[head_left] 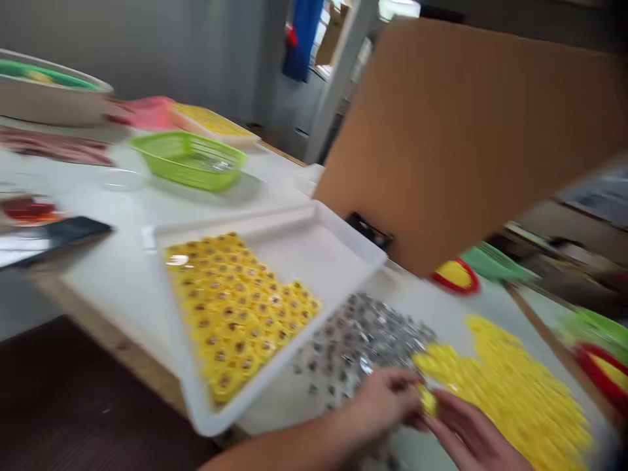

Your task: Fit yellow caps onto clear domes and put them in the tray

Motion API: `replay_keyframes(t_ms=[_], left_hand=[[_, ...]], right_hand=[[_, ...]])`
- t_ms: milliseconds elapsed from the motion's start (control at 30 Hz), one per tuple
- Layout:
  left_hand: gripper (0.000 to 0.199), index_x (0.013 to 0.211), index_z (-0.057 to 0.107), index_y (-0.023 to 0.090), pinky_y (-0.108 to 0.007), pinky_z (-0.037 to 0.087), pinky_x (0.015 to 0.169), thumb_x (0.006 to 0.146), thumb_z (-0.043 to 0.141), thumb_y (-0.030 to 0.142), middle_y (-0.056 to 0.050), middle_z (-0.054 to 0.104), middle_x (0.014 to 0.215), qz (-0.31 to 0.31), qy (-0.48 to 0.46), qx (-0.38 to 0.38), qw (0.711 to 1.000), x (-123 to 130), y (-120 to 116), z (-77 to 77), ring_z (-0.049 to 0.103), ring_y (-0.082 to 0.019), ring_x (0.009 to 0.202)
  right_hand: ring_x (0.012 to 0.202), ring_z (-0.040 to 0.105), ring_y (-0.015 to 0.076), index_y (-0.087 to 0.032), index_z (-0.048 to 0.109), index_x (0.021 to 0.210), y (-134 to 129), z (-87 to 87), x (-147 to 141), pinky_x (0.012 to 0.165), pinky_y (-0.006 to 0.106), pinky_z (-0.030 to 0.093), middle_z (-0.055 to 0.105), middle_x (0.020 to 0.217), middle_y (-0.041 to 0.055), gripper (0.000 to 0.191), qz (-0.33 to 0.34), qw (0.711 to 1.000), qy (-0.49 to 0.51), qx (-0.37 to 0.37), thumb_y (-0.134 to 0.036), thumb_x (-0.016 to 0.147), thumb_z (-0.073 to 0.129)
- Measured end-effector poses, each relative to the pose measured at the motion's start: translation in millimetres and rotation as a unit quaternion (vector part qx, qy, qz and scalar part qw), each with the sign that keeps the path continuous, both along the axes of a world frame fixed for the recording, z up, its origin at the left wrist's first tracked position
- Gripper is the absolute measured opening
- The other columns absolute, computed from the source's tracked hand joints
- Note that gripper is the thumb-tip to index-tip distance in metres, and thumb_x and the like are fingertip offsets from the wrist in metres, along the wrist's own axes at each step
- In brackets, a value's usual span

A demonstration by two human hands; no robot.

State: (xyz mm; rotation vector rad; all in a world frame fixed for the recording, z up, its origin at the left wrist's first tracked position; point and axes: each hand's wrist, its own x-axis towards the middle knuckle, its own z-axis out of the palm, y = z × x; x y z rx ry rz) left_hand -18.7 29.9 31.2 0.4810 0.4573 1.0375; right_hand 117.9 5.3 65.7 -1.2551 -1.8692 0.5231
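My left hand (387,400) and my right hand (473,428) meet at the lower right of the head view. Between their fingertips is a small yellow piece (426,399), touched by both hands. Just beyond them lies a spread of small shiny metallic pieces (377,330). To the right is a large pile of yellow pieces (520,386). Left of my hands stands a white tray (338,252), partly filled with rows of yellow flower-like pieces (235,314) with dark centres. The picture is blurred by motion.
A green basket (184,160) with shiny pieces sits behind the tray. A large cardboard sheet (456,131) rises at the back right. A dark flat device (73,229) lies at the left edge. Red-rimmed containers (455,276) stand on the right, and a round tub (53,98) at far left.
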Motion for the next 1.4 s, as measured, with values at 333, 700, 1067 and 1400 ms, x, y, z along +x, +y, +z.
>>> replay_keyframes(t_ms=[333, 700, 1067, 1400], left_hand=[[0.043, 0.098, 0.065, 0.014, -0.024, 0.049, 0.068, 0.065, 0.084, 0.034, -0.008, 0.065, 0.088, -0.097, 0.071, 0.031, 0.992, 9, -9, -8.7, 0.06, -0.014, 0.073], [0.031, 0.101, 0.065, 0.015, -0.02, 0.052, 0.067, 0.075, 0.076, 0.028, -0.006, 0.065, 0.092, -0.124, 0.099, 0.043, 0.986, 12, -9, -14.6, 0.061, -0.012, 0.074], [0.034, 0.105, 0.068, 0.019, -0.025, 0.053, 0.075, 0.076, 0.075, 0.036, -0.005, 0.068, 0.089, -0.108, 0.163, 0.02, 0.981, 9, -9, -6.5, 0.06, -0.012, 0.076], [0.043, 0.101, 0.07, 0.015, -0.025, 0.053, 0.07, 0.068, 0.078, 0.042, -0.005, 0.068, 0.082, -0.092, 0.22, 0.016, 0.971, 12, -11, -1.1, 0.059, -0.012, 0.071]], right_hand=[[0.087, 0.061, 0.0188, -0.026, 0.063, 0.107, -24, -13.3, 40, 0.075, 0.032, 0.054, 0.061, 0.101, 0.004, 0.027, 0.001, 0.995, 0.077, -0.06, -0.015, 0.083, 0.066], [0.074, 0.058, 0.0153, -0.022, 0.064, 0.102, -24, -8.5, 49, 0.066, 0.028, 0.05, 0.063, 0.092, 0.0025, 0.024, 0.015, 0.998, 0.033, -0.042, -0.012, 0.081, 0.067], [0.088, 0.06, 0.0159, -0.011, 0.061, 0.109, -29, -15.1, 35, 0.079, 0.025, 0.051, 0.06, 0.096, 0.0089, 0.026, -0.013, 0.987, -0.115, 0.113, -0.003, 0.085, 0.059], [0.088, 0.059, 0.0177, -0.008, 0.06, 0.108, -34, -19.1, 31, 0.079, 0.027, 0.051, 0.059, 0.095, 0.011, 0.021, -0.015, 0.979, -0.157, 0.133, -0.005, 0.088, 0.056]])
